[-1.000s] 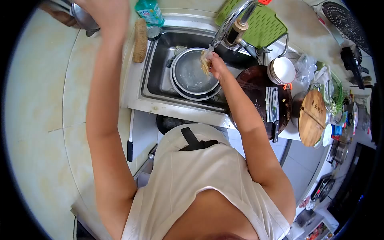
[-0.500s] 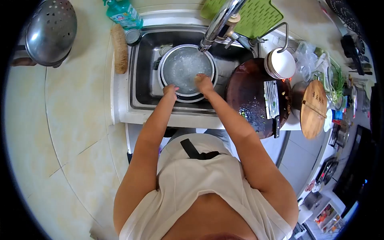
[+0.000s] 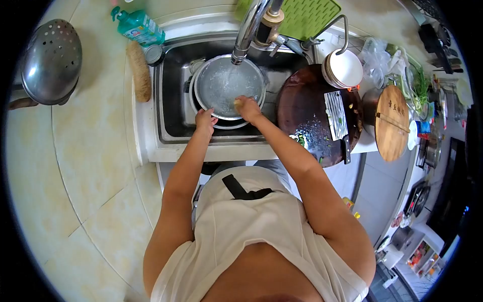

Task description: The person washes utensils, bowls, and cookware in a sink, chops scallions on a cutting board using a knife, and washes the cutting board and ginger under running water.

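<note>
A round metal basin (image 3: pixel 216 80) of cloudy water stands in the sink, below the faucet (image 3: pixel 241 50). Beneath it, the rim of a second metal vessel (image 3: pixel 229 126) shows. My left hand (image 3: pixel 205 121) grips the basin's near-left rim, fingertips bent over the edge. At the near-right side, my right hand (image 3: pixel 248 108) is closed over the basin's edge. A small yellowish piece (image 3: pixel 237 102) shows at its fingers, too small to identify.
Right of the sink, a dark round chopping board (image 3: pixel 302 108) bears a cleaver (image 3: pixel 334 116) and stacked bowls (image 3: pixel 347 69). A wooden lid (image 3: pixel 392 123) lies beyond. On the left are a loofah (image 3: pixel 139 70), a soap bottle (image 3: pixel 141 27) and a perforated metal ladle (image 3: pixel 53 60).
The view has shifted a little. My left fingers now curl over the basin rim, and the basin looks slightly raised or tilted. The yellowish piece at my right fingers has come into sight.
</note>
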### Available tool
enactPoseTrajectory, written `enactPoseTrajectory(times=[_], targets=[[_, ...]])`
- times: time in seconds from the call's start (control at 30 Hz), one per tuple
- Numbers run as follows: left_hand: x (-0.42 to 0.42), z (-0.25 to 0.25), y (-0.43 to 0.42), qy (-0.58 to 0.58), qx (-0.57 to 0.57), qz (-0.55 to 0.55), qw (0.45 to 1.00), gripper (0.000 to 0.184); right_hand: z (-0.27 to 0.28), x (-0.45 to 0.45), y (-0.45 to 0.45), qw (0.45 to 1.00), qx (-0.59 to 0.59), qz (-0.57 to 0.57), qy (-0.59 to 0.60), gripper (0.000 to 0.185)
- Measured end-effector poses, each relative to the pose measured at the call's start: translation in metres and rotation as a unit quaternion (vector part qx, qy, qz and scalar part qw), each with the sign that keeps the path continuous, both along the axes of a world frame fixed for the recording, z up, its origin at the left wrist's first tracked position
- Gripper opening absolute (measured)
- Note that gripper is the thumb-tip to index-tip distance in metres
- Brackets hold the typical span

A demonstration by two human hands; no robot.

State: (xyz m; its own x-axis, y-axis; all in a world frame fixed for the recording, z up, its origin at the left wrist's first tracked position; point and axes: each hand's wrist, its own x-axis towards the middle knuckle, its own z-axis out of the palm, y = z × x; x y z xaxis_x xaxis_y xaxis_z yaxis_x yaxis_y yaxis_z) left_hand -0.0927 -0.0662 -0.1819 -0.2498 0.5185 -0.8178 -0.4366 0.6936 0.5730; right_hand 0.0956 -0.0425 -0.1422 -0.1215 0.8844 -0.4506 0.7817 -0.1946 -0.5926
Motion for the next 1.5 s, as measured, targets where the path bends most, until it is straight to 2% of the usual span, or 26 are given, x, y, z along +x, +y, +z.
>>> enactPoseTrajectory(times=[0.13,0.33,0.43,0.53,0.63,0.67,0.77,0.83,0.9,0.93,1.03,1.07,1.1,1.13,1.17,1.2,1.23,1.27,1.37,1.4,1.47,1.5], targets=[[0.019,0.028,-0.001,0.039,0.084,0.018,0.996,0.008,0.009,0.007,-0.003,0.999,-0.029,-0.03,0.019,0.04],[0.033,0.054,0.003,0.063,0.153,0.005,0.986,0.003,0.009,0.011,-0.002,0.999,-0.016,-0.044,0.024,0.041],[0.036,0.071,0.008,0.082,0.176,-0.006,0.981,0.008,0.023,0.012,-0.003,0.996,-0.003,-0.074,0.04,0.038],[0.034,0.097,0.015,0.1,0.205,-0.034,0.973,0.01,0.013,0.014,0.0,0.989,-0.033,-0.056,0.131,0.036],[0.022,0.076,0.022,0.335,0.25,-0.159,0.895,0.019,0.019,0.006,-0.003,0.983,-0.077,-0.031,0.165,0.036],[0.023,0.087,0.02,0.376,0.254,-0.145,0.879,0.026,0.022,0.001,-0.004,0.969,-0.087,-0.038,0.226,0.037],[0.0,0.103,0.021,0.431,0.26,-0.177,0.846,0.026,0.029,-0.012,-0.008,0.919,-0.174,-0.077,0.344,0.039],[-0.004,0.124,0.02,0.434,0.288,-0.182,0.834,0.026,0.035,-0.025,-0.01,0.858,-0.227,-0.097,0.449,0.047],[-0.003,0.142,0.018,0.426,0.308,-0.202,0.827,0.027,0.079,-0.036,-0.016,0.796,-0.24,-0.13,0.54,0.051],[0.006,0.163,0.015,0.483,0.345,-0.223,0.773,0.03,0.079,-0.047,-0.017,0.785,-0.226,-0.112,0.565,0.052],[0.016,0.192,0.009,0.509,0.374,-0.256,0.732,0.035,0.064,-0.07,-0.018,0.753,-0.169,-0.051,0.634,0.052],[0.021,0.196,0.009,0.472,0.399,-0.233,0.751,0.035,0.064,-0.073,-0.024,0.798,-0.111,-0.011,0.593,0.052],[0.02,0.201,0.01,0.498,0.416,-0.252,0.718,0.035,0.063,-0.072,-0.025,0.837,-0.056,0.029,0.543,0.053],[0.026,0.213,0.008,0.525,0.414,-0.26,0.697,0.034,0.058,-0.066,-0.018,0.896,-0.018,0.107,0.43,0.053],[0.03,0.223,0.006,0.502,0.42,-0.263,0.709,0.032,0.055,-0.061,-0.012,0.933,0.014,0.185,0.308,0.053],[0.032,0.23,0.005,0.511,0.431,-0.266,0.695,0.031,0.053,-0.054,-0.007,0.962,0.095,0.195,0.168,0.046],[0.034,0.237,0.003,0.521,0.427,-0.272,0.687,0.032,0.05,-0.051,-0.003,0.964,0.171,0.201,0.027,0.038],[0.035,0.243,0.001,0.533,0.423,-0.278,0.679,0.032,0.048,-0.048,0.003,0.942,0.241,0.204,-0.114,0.031],[0.036,0.25,-0.001,0.539,0.423,-0.269,0.677,0.034,0.032,-0.029,0.034,0.876,0.425,0.101,-0.205,0.028],[0.037,0.25,0.0,0.534,0.425,-0.263,0.682,0.034,0.032,-0.025,0.04,0.88,0.458,0.047,-0.117,0.023],[0.037,0.245,0.006,0.555,0.412,-0.237,0.683,0.039,0.046,-0.029,0.04,0.962,0.27,0.009,-0.046,0.026],[0.036,0.244,0.011,0.57,0.397,-0.228,0.682,0.04,0.051,-0.033,0.037,0.985,0.174,-0.009,-0.006,0.028]])
